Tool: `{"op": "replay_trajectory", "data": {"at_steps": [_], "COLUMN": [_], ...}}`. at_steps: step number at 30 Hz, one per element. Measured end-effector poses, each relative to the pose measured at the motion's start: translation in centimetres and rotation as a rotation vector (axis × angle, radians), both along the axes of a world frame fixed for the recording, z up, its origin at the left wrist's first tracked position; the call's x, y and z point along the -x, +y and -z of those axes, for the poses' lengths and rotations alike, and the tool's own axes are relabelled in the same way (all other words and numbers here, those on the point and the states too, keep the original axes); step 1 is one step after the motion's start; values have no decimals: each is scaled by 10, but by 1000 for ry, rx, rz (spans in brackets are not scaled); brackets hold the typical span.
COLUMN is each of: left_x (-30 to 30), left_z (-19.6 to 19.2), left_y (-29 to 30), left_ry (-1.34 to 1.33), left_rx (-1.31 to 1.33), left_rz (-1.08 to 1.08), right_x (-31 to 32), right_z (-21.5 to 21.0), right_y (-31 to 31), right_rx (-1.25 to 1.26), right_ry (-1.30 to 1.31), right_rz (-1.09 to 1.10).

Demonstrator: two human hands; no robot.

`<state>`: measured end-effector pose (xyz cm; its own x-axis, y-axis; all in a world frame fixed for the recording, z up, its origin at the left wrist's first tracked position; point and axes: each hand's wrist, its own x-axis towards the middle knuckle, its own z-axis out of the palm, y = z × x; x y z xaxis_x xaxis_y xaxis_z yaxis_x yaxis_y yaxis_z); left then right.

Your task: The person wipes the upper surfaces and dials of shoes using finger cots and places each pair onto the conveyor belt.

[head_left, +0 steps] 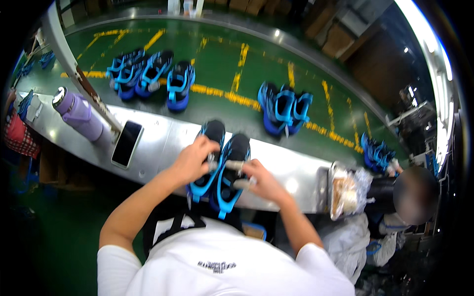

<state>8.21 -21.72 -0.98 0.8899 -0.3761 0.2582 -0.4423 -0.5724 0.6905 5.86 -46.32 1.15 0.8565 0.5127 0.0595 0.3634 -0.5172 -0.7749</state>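
Note:
Two black and blue sneakers lie side by side in front of me at the metal ledge, toes pointing away and heel loops toward me. My left hand [193,160] is curled over the side of the left sneaker [214,130], its fingers bent at the lacing. From the right, my right hand [259,180] reaches over the right sneaker [239,146], index finger and thumb across its tongue area. Pale wraps cover some fingertips on both hands. What the fingertips pinch, laces or upper, is too blurred to make out.
Beyond the metal ledge [163,138], more blue sneakers [180,86] stand in groups on a green surface with yellow lines. A phone [127,144] and a purple bottle [81,116] sit left, beside a post [91,89]. A metal tray [332,192] with plastic-wrapped items stands right, near another person.

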Motion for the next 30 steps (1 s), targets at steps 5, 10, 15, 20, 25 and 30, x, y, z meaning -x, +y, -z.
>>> {"op": "replay_trajectory", "data": {"at_steps": [5, 10, 15, 20, 25, 30], "left_x": [-13, 8, 71, 66, 69, 71], "left_z": [-2, -18, -19, 0, 5, -1], "left_y": [8, -13, -45, -45, -74, -72], "left_ry": [203, -132, 634, 1339, 1298, 1276], "left_rx": [89, -13, 326, 822, 1031, 1049], "left_rz": [184, 33, 121, -44, -186, -180], "right_x": [-3, -9, -1, -6, -2, -14], "right_z": [12, 12, 15, 3, 12, 4], "right_y": [8, -2, 1, -3, 2, -9], "right_rx": [156, -13, 244, 16, 78, 35], "right_ry": [-316, -204, -223, -4, 2, -55], "right_rz": [160, 80, 117, 39, 159, 11]}}
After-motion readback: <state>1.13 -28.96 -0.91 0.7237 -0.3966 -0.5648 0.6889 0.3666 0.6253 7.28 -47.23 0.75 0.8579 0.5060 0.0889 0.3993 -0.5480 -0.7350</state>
